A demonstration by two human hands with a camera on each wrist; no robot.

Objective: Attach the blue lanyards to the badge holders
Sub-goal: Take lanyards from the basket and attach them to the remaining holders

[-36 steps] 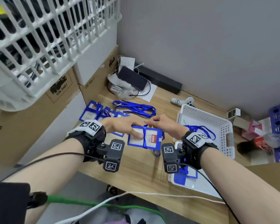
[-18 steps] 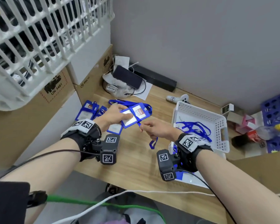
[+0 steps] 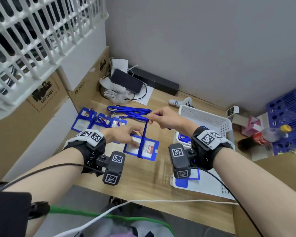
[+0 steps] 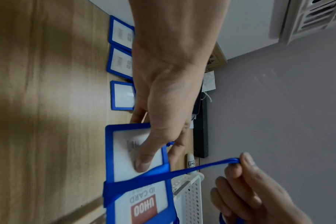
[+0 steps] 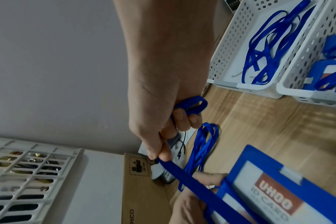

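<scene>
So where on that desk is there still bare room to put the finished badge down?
Bare wood shows on the table along its near edge, between the held badge holder and the white cable. The far left is crowded with badge holders and loose lanyards; white baskets fill the right.

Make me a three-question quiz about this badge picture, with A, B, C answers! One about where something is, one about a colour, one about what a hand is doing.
1. Where are the loose lanyards stored?
A. white basket
B. cardboard box
C. floor

2. What colour is the badge holder's frame?
A. red
B. blue
C. green

3. What is the right hand doing?
A. lying flat
B. pinching the strap
C. holding a bottle

Answers:
1 A: lanyards lie in the white basket.
2 B: the badge holder has a blue rim.
3 B: the right hand pinches the strap, and the left hand holds the holder.
</scene>
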